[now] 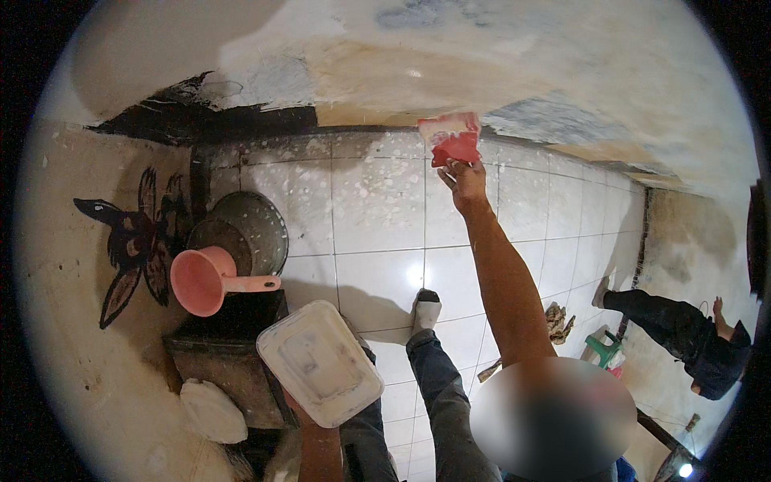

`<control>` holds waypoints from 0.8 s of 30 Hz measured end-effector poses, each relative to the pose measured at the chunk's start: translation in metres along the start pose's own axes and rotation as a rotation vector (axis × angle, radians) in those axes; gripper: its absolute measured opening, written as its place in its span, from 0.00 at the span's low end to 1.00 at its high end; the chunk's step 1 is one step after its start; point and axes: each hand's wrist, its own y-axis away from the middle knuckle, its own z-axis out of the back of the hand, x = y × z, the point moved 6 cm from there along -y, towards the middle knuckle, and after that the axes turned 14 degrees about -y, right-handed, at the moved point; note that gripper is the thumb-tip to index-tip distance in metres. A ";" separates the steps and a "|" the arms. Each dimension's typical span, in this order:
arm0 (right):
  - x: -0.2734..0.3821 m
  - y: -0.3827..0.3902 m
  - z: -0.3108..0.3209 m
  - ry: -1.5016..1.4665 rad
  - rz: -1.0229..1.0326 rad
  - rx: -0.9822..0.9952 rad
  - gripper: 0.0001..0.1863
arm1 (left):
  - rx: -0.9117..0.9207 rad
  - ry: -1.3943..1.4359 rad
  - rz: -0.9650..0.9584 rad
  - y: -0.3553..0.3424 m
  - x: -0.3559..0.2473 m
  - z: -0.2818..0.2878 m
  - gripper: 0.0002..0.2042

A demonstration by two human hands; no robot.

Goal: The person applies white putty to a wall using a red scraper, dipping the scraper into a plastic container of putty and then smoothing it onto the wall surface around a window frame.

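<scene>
My right hand (463,183) is stretched forward and pinches a red putty spreader (456,146). Pale filler smears the spreader's wide edge, which is at the foot of the patchy wall (393,76). Close to my body, my left hand (299,408) supports a white rectangular plastic tub (321,363) from below and the side. Whitish paste coats the tub's face, and most of the left fingers are hidden beneath it.
A pink dipper (198,283) rests on a dark box (221,349) at the left, beside a round metal basin (269,233). White splashes dot the tiled floor (377,209). At the right are a crumpled rag (558,323), a green stool (604,347) and another person (683,329) in dark clothes.
</scene>
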 end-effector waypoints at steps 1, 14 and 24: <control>-0.001 -0.008 0.014 -0.022 -0.001 -0.041 0.19 | 0.005 -0.002 0.004 -0.001 0.001 -0.001 0.34; -0.023 -0.018 -0.042 -0.085 -0.096 0.007 0.12 | -0.001 -0.048 -0.033 -0.001 -0.017 0.011 0.34; -0.072 -0.020 -0.105 -0.008 -0.316 0.015 0.14 | -0.045 -0.074 -0.076 -0.007 -0.033 0.025 0.33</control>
